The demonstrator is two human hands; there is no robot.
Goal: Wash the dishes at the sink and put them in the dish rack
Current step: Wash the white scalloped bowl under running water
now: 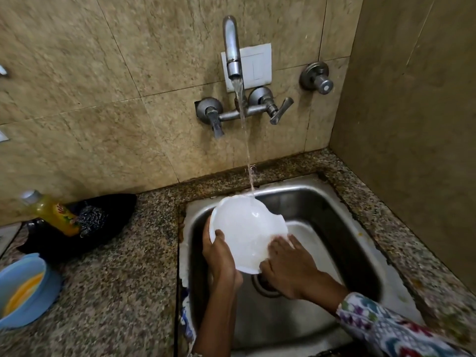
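Head view: your left hand (220,256) gripped the plate (244,228) at its left rim, thumb curled over the front face, fingers hidden behind. Your right hand (286,266) lay flat on the plate's lower right, fingers straight and together, pressing the wet face. The plate's right edge blurred into running water and foam, outline unclear there. You held it over the sink (334,207), under the tap (233,47) stream, tilted with its face up toward you.
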